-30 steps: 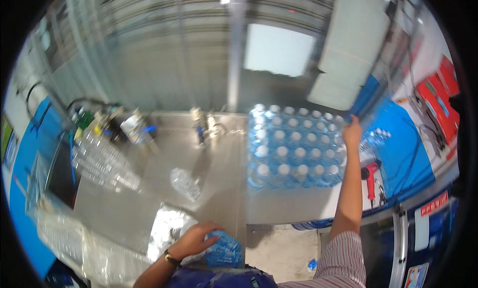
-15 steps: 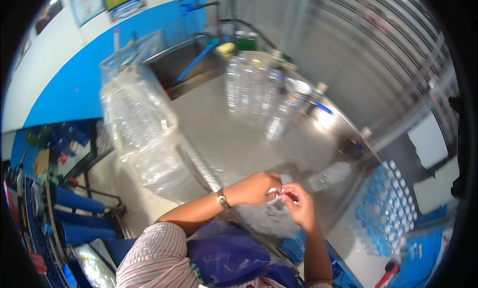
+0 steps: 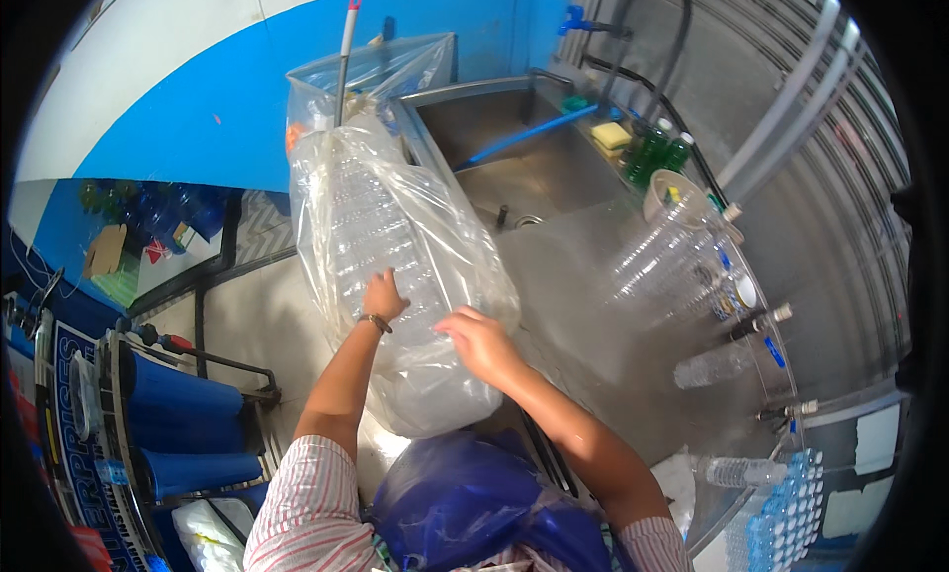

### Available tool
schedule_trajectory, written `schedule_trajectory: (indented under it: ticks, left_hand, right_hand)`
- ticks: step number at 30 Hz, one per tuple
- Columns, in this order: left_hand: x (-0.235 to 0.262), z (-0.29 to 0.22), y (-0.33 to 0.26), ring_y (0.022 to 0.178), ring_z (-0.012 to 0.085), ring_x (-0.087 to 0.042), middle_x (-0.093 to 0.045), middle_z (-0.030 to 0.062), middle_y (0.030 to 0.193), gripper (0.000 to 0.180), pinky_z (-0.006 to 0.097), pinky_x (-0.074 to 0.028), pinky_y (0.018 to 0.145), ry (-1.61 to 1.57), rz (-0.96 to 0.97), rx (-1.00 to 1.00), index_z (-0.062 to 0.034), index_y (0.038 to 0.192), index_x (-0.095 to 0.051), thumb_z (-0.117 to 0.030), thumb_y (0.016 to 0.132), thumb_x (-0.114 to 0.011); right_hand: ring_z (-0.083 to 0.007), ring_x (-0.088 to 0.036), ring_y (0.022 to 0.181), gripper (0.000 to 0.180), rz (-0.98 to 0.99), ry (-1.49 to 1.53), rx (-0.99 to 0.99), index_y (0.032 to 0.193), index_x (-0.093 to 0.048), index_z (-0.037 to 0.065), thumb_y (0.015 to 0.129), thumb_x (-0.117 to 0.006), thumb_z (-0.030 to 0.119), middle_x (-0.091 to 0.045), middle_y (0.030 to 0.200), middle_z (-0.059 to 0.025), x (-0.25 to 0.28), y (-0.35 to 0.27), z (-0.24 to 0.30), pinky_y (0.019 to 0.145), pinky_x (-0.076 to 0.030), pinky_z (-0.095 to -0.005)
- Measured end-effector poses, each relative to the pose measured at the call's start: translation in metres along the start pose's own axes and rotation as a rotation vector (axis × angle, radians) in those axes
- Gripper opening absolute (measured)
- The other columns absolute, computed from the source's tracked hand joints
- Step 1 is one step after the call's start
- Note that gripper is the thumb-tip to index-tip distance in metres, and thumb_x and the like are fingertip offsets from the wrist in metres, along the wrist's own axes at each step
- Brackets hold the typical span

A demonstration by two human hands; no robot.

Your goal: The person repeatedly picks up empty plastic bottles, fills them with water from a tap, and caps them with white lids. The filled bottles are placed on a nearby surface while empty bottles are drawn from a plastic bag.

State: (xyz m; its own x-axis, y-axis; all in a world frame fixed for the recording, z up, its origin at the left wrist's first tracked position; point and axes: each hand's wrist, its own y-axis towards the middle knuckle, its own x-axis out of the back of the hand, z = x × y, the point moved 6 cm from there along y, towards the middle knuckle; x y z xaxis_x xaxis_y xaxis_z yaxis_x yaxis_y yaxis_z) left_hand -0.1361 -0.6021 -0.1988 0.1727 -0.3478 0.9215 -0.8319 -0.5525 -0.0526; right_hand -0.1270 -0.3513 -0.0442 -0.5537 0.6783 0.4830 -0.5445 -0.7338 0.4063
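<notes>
A large clear plastic bag (image 3: pixel 450 246) stands to the left of the steel counter, with several clear plastic bottles (image 3: pixel 371 221) stacked inside. Over the near part of the bag is my left hand (image 3: pixel 386 297), a watch on its wrist. Its fingers are partly spread and hold nothing that I can see. My right hand (image 3: pixel 481 347) is at the bag's right side near the counter edge, fingers pointing left and slightly apart. Whether its fingertips touch the film cannot be made out.
Behind the bag is a steel sink (image 3: pixel 474 127) with a blue stick (image 3: pixel 534 137) across it. Clear bottles (image 3: pixel 652 251) and a yellow sponge (image 3: pixel 611 135) are along the counter's far side. Blue-tinted bottles with white caps (image 3: pixel 791 513) are grouped at right. Blue bins (image 3: pixel 188 404) stand at left.
My view has turned left toward the bag. My hands, earlier together over the counter with something small and white between the fingers, are now apart over the bag, and the white bit no longer shows.
</notes>
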Motion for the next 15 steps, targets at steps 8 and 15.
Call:
schedule_trajectory:
  ticks: [8, 15]
  left_hand:
    - [-0.048, 0.076, -0.001, 0.128, 0.0397, -0.047, -0.043, 0.0282, 0.141, 0.082, 0.046, -0.044, 0.103, 0.055, 0.648, -0.069, -0.0118, 0.131, -0.060, -0.041, 0.057, -0.080]
    - [-0.052, 0.065, -0.006, 0.132, 0.0372, -0.045, -0.054, 0.0219, 0.136, 0.078, 0.040, -0.038, 0.109, 0.008, 0.922, -0.197, -0.0139, 0.124, -0.068, -0.051, 0.056, -0.079]
  right_hand:
    - [-0.0337, -0.060, 0.113, 0.035, 1.079, -0.430, -0.396, 0.111, -0.069, 0.011, 0.076, -0.069, 0.010, -0.065, 0.117, -0.0180, -0.143, -0.030, -0.147, 0.105, -0.043, -0.0421]
    - [-0.0373, -0.055, 0.118, 0.048, 1.066, -0.656, -0.288, 0.120, -0.063, 0.009, 0.074, -0.075, 0.015, -0.055, 0.127, -0.0219, -0.122, -0.023, -0.116, 0.105, -0.042, -0.0457]
